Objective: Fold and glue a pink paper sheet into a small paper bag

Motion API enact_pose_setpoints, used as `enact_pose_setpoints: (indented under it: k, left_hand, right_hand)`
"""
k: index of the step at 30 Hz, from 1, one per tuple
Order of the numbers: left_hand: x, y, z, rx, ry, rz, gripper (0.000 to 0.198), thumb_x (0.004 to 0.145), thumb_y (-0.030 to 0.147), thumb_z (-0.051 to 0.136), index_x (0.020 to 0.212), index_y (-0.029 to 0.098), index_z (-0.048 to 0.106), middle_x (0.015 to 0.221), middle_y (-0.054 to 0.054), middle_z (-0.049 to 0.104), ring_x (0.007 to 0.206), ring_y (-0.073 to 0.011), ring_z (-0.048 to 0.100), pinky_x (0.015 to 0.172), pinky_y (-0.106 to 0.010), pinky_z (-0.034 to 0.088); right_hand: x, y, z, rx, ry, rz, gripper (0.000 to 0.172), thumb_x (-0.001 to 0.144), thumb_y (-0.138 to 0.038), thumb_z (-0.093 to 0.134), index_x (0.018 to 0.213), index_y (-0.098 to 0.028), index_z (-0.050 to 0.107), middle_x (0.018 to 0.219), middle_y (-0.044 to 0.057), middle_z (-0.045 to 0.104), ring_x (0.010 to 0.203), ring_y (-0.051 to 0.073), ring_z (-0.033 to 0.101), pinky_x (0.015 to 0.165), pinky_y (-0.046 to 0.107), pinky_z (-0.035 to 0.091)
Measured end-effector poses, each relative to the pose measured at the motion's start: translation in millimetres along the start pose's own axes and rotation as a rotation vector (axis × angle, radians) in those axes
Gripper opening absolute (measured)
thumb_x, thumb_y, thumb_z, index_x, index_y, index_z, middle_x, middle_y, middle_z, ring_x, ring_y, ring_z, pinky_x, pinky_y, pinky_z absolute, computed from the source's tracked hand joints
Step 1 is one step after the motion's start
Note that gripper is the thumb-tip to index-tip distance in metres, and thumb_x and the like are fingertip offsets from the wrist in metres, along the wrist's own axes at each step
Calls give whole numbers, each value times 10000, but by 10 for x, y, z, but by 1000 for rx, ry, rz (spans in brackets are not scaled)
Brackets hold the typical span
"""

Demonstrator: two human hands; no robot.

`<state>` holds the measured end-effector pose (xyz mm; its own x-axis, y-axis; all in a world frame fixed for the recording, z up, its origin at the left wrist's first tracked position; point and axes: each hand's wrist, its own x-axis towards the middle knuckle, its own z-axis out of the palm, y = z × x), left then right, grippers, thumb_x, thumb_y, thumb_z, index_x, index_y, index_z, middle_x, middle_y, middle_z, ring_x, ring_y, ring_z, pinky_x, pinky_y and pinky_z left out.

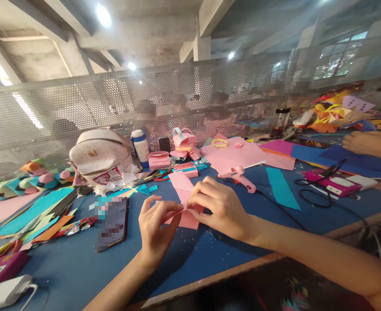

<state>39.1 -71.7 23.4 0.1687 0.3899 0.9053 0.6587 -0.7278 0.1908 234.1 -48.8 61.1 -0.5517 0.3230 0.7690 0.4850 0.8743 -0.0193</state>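
Note:
My left hand [158,224] pinches the edge of pink paper between thumb and forefinger. My right hand [219,207] closes on the same paper, its fingertips meeting the left ones. A pink paper strip [179,185] runs beneath both hands over the blue table; whether the pinched part is a fold of this strip or a separate piece, I cannot tell. Just beyond the hands lies a small pink paper box [187,169]. A pink glue gun [238,176] rests on its side to the right of my right hand, and a phone [114,224] lies left of my left hand.
At the back stand a pale backpack [101,144], a white-and-blue bottle [140,149] and folded pink paper pieces [184,142]. Coloured sheets [41,211] cover the left. A magenta power strip [334,183] with cables sits right, near another person's hand [370,144].

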Motion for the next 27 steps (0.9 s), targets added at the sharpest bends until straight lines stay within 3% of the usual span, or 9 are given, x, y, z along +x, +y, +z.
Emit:
enact_pose_setpoints:
  k: [7, 14, 27]
  left_hand:
    - [8, -3, 6, 24, 3, 17, 174, 836, 84, 664, 871, 228, 573, 745, 81, 715, 610, -102, 645, 873, -359, 434]
    - [-17, -20, 12, 20, 5, 16, 189, 815, 84, 701, 876, 219, 582, 745, 79, 711, 627, -100, 660, 899, -356, 428]
    - [13, 7, 31, 19, -9, 62, 195, 808, 56, 696, 861, 209, 588, 743, 72, 709, 616, -98, 653, 894, -366, 423]
  right_hand:
    - [11, -67, -25, -72, -9, -59, 62, 917, -183, 597, 911, -162, 655, 888, 47, 678, 823, 175, 549, 699, 284, 445]
    - [16, -122, -28, -67, 60, -26, 114, 940, -154, 557, 903, -161, 666, 761, 42, 620, 746, 138, 577, 645, 242, 441]
    - [31, -100, -43, 157, -59, 5, 119, 894, -52, 550, 891, -170, 560, 785, 10, 557, 758, 131, 520, 625, 211, 435]
